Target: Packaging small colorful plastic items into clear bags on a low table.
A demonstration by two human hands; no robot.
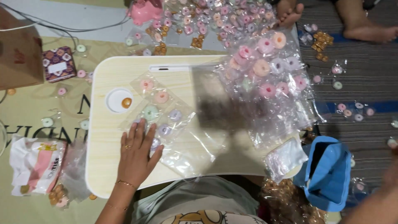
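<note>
My left hand [136,152] lies flat, fingers spread, on a pale wooden lap table [103,166], its fingertips on clear plastic packets [159,110] holding small pastel ring-shaped candies. A pile of more such packets [265,74] covers the table's right side. My right hand is mostly out of frame; only a blurred forearm [377,203] shows at the lower right edge, beside a blue bag [327,174]. An orange ring [126,102] sits in the table's round cup recess [114,96].
Many loose ring candies [215,16] lie scattered on the floor beyond the table. A pink piggy bank [145,10], a patterned box [59,63], a cardboard box [18,54] and a white bag [35,164] surround it. Another person's bare feet [290,12] rest at top right.
</note>
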